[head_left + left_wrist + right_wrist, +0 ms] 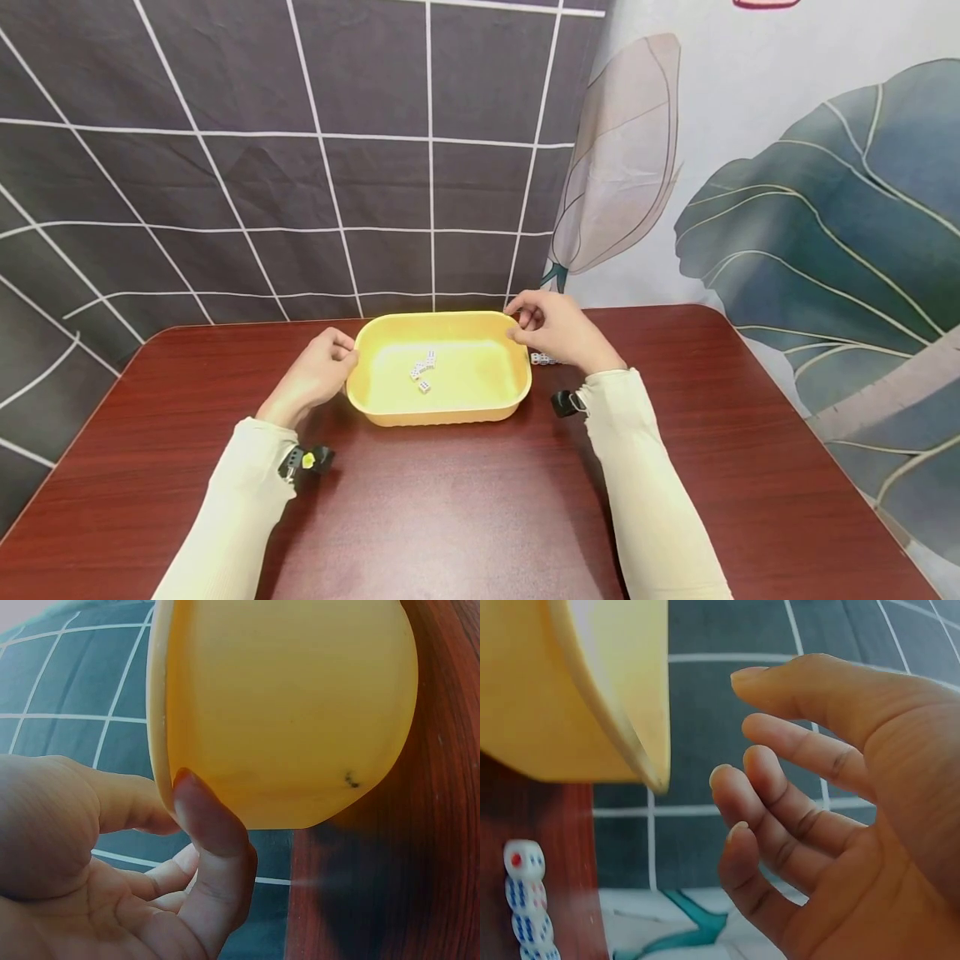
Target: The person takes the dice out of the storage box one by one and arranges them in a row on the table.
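A yellow plastic basin stands on the table near its back edge, with several white dice lying inside, left of its middle. My left hand pinches the left end of its rim between thumb and index finger, as the left wrist view shows. Beside the right end is my right hand; in the right wrist view its loosely bent fingers and thumb are apart from the rim and hold nothing. More dice sit in a row on the table just right of the basin, partly hidden by the right hand in the head view.
The reddish-brown wooden table extends toward me and to both sides. Behind it hangs a dark cloth with a white grid, and a leaf-patterned curtain is at the right. Each wrist wears a black strap.
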`<state>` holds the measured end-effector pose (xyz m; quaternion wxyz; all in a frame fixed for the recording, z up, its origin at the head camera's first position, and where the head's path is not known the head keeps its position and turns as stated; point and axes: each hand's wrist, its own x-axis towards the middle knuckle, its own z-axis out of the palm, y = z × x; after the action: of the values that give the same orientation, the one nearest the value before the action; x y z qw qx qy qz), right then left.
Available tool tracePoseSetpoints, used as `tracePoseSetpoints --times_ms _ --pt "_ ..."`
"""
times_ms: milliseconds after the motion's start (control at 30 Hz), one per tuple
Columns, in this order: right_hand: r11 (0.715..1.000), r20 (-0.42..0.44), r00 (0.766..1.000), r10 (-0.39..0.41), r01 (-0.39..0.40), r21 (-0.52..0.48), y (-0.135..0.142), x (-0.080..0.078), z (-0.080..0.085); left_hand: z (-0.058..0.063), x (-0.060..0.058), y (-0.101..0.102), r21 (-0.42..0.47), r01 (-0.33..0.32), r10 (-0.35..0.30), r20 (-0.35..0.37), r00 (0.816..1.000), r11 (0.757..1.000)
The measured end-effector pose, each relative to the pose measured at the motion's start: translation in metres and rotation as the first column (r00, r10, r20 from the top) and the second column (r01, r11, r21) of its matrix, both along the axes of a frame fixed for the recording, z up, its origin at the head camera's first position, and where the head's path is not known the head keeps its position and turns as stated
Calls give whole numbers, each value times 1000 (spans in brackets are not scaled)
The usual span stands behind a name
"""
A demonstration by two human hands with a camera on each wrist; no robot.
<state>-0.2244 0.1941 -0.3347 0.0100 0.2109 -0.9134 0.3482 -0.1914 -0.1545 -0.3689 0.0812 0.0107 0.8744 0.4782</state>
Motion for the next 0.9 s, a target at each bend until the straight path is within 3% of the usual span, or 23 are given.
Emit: tracePoseSetpoints --times_ms 300,567,900 --pt "993 2 994 107 -107 58 -36 5 -8 -1 0 0 -1 3 -3 -5 1000 1000" --pt "970 -26 975 219 -215 115 -66 5 -23 0 -1 0 -4 -1 1 -4 1000 1000" --pt "957 44 969 245 -249 148 -90 12 -41 0 0 0 -5 -2 2 -11 1000 1000"
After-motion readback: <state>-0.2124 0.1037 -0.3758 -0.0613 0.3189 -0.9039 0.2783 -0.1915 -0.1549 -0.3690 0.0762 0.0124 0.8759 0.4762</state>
